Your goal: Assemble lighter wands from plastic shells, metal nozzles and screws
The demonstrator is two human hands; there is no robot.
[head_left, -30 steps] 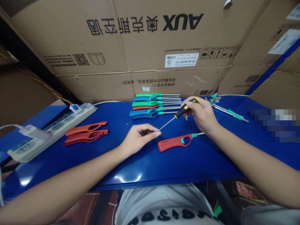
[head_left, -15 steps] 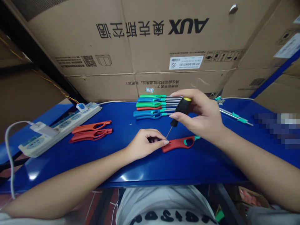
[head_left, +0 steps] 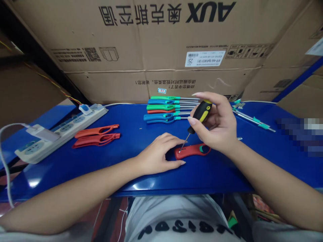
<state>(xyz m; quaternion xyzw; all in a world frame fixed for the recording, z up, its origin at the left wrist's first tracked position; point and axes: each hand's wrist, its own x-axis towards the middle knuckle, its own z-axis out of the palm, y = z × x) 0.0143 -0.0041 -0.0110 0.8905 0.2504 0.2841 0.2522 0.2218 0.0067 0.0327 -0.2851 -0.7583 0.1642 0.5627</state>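
Note:
My right hand (head_left: 214, 124) grips a black-and-yellow screwdriver (head_left: 202, 113), held at a slant. Its thin shaft runs down to the left, and the tip meets the rounded end of a red long-necked lighter (head_left: 191, 151) lying on the blue table. That lighter has a dark slot and a teal trigger; my right hand covers part of its front end. Around the rounded end lies my left hand (head_left: 157, 153), open, thumb on the near side and index finger on the far side. Whether those fingers touch the lighter is hard to see.
Several assembled lighters (head_left: 161, 117) lie in a row at the back. Red handle shells (head_left: 97, 139) rest at left beside a white power strip (head_left: 63, 131). Metal tubes with teal parts (head_left: 252, 119) lie at right. A large cardboard box (head_left: 126, 57) stands behind the table.
My left thumb and index finger have parted from their pinch at the lighter's end. The screwdriver tip has come down onto that end. The view has shifted slightly.

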